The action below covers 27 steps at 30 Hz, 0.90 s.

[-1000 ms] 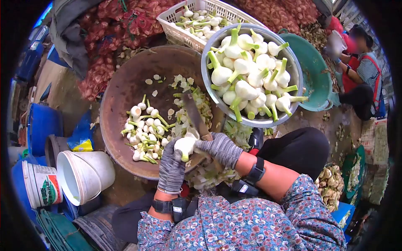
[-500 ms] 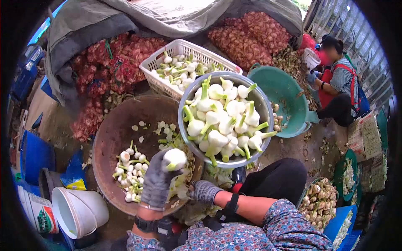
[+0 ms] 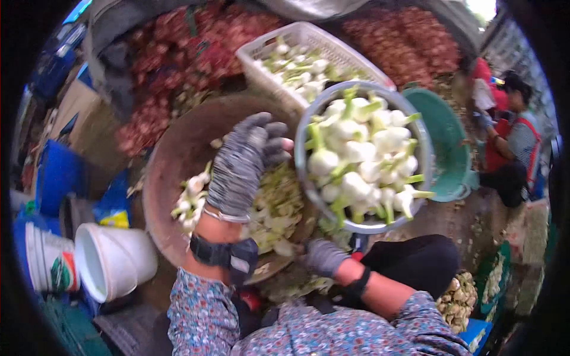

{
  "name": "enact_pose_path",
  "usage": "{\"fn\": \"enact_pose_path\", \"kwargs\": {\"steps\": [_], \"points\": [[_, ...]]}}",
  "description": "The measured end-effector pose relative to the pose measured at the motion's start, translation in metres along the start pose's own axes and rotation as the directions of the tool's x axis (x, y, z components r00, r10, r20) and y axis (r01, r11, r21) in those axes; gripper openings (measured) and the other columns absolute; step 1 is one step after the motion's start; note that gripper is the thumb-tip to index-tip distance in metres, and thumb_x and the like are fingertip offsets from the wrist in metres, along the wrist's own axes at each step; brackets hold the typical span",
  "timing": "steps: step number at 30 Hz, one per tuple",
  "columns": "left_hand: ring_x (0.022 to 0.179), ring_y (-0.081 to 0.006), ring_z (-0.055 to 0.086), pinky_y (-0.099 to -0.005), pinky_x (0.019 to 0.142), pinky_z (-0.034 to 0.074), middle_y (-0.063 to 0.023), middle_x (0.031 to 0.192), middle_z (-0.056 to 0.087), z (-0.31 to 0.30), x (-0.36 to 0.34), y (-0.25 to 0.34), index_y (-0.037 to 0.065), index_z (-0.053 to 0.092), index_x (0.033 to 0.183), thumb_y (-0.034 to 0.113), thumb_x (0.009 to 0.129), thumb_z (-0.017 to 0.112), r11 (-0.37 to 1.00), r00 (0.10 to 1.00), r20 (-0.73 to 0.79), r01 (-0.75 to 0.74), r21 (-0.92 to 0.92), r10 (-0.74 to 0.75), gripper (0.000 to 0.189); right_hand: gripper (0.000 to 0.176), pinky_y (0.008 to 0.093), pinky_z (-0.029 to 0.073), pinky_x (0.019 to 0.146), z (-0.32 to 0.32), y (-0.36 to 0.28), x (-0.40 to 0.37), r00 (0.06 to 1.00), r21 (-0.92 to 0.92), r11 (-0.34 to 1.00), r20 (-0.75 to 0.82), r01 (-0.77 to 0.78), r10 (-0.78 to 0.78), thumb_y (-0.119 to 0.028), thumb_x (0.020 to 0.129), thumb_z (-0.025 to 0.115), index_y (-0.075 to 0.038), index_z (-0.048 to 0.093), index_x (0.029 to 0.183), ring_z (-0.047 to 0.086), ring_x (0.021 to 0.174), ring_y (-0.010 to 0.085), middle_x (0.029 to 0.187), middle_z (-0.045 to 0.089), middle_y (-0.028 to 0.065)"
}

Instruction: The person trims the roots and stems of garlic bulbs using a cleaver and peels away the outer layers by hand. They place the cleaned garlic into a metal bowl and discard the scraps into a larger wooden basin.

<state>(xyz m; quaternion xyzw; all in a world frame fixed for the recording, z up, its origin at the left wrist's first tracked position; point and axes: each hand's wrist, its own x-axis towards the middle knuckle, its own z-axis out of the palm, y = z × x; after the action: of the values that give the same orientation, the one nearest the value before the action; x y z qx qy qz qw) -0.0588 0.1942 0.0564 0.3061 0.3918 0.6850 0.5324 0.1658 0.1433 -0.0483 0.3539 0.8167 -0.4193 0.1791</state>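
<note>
My left hand [image 3: 240, 166], in a grey striped glove, reaches over the wide brown basin [image 3: 163, 172]. Its fingers are spread and I see nothing in them. Lower and to the right, my right hand [image 3: 323, 258] is near the basin's edge, its gloved fingers dark and blurred. A metal bowl [image 3: 304, 178] heaped with white peeled garlic bulbs [image 3: 356, 187] with green stems stands right of my left hand. Smaller garlic bulbs [image 3: 190, 202] lie in the basin left of my left wrist, and pale peelings [image 3: 276, 207] lie to its right.
A white crate [image 3: 255, 68] of garlic stands behind the bowl, and a green basin [image 3: 454, 142] at its right. Red net sacks [image 3: 225, 35] fill the back. A white bucket [image 3: 119, 258] is at left. Another person [image 3: 513, 136] sits at right.
The white bulb that was in my left hand is no longer there, and that hand has opened and moved up. The whole view has shifted, with the bowl now further right.
</note>
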Motion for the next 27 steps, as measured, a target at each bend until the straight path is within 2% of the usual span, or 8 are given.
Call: {"fn": "enact_pose_path", "kwargs": {"steps": [6,9,13,14,16,21,24,27], "points": [[0.089,-0.0235,0.064,-0.0375,0.083,0.056,-0.0129,0.107,0.064,-0.219,-0.032,-0.015,0.005,0.051,0.126,0.022,0.096,0.055,0.979,0.684,-0.724,0.195,0.058,-0.093,0.035,0.039,0.0496,0.051,0.076,-0.02,-0.004,0.004,0.994,-0.043,0.999,0.106,-0.016,0.021,-0.04,0.084,0.061,-0.004,0.068,0.096,0.064,0.084,0.0405,0.087,0.066,0.0237],[0.088,-0.02,0.063,-0.0337,0.081,0.054,-0.0097,0.103,0.065,-0.274,-0.035,-0.049,0.007,0.057,0.118,0.018,0.095,0.056,0.851,0.628,-0.76,0.481,0.212,-0.166,0.026,0.043,0.0483,0.05,0.081,-0.02,-0.002,0.02,0.995,-0.027,0.999,0.094,-0.036,0.038,-0.041,0.084,0.061,-0.006,0.064,0.108,0.064,0.089,0.039,0.093,0.067,0.0224],[0.08,-0.0219,0.062,-0.0325,0.076,0.05,-0.0085,0.096,0.067,-0.333,-0.029,-0.136,0.004,0.064,0.103,0.014,0.093,0.059,0.337,0.902,-0.406,0.341,0.878,0.145,0.016,0.032,0.047,0.05,0.073,-0.012,-0.001,0.036,1.0,0.069,0.998,-0.024,-0.008,0.009,-0.035,0.082,0.065,-0.007,0.064,0.098,0.064,0.081,0.0387,0.085,0.066,0.0187],[0.088,-0.0256,0.063,-0.0357,0.079,0.049,-0.0114,0.097,0.067,-0.324,-0.024,-0.142,0.005,0.062,0.104,0.021,0.09,0.063,0.361,0.89,-0.454,0.409,0.838,0.046,0.022,0.032,0.0466,0.051,0.073,-0.014,-0.003,0.041,1.0,0.08,0.996,-0.007,-0.025,0.025,-0.034,0.082,0.065,-0.007,0.064,0.098,0.064,0.082,0.0384,0.086,0.066,0.0186],[0.099,-0.0316,0.064,-0.0395,0.086,0.049,-0.0152,0.106,0.067,-0.305,-0.009,-0.148,0.006,0.062,0.107,0.034,0.087,0.064,-0.079,0.78,-0.624,0.62,0.78,-0.04,0.034,0.031,0.0455,0.051,0.073,-0.009,0.001,0.048,0.999,0.079,0.997,-0.047,0.007,-0.003,-0.033,0.081,0.066,-0.008,0.064,0.099,0.064,0.083,0.0377,0.088,0.066,0.0189],[0.103,-0.0357,0.063,-0.0415,0.096,0.045,-0.0182,0.111,0.066,-0.303,-0.001,-0.192,0.009,0.057,0.121,0.047,0.077,0.069,-0.483,0.824,-0.566,0.506,0.714,0.027,0.059,0.05,0.0459,0.048,0.088,-0.018,-0.003,0.059,0.991,0.139,0.986,0.106,-0.097,0.083,-0.036,0.082,0.064,-0.007,0.058,0.123,0.062,0.101,0.0377,0.11,0.064,0.022],[0.104,-0.0371,0.062,-0.0434,0.094,0.046,-0.0185,0.114,0.064,-0.296,-0.005,-0.206,0.007,0.056,0.12,0.04,0.073,0.075,-0.427,0.857,-0.515,0.461,0.778,-0.013,0.06,0.049,0.0459,0.048,0.089,-0.013,0.001,0.061,0.993,0.147,0.986,0.094,-0.081,0.068,-0.038,0.083,0.063,-0.007,0.059,0.121,0.062,0.1,0.0381,0.108,0.065,0.0223],[0.106,-0.0314,0.06,-0.0426,0.093,0.048,-0.0156,0.117,0.062,-0.275,-0.011,-0.206,0.006,0.055,0.121,0.022,0.076,0.078,-0.005,0.841,-0.523,0.528,0.849,-0.135,0.054,0.049,0.0461,0.048,0.088,-0.009,0.005,0.061,0.996,0.119,0.989,0.026,-0.092,0.089,-0.038,0.084,0.063,-0.007,0.059,0.121,0.062,0.099,0.0384,0.106,0.065,0.0233]]}}
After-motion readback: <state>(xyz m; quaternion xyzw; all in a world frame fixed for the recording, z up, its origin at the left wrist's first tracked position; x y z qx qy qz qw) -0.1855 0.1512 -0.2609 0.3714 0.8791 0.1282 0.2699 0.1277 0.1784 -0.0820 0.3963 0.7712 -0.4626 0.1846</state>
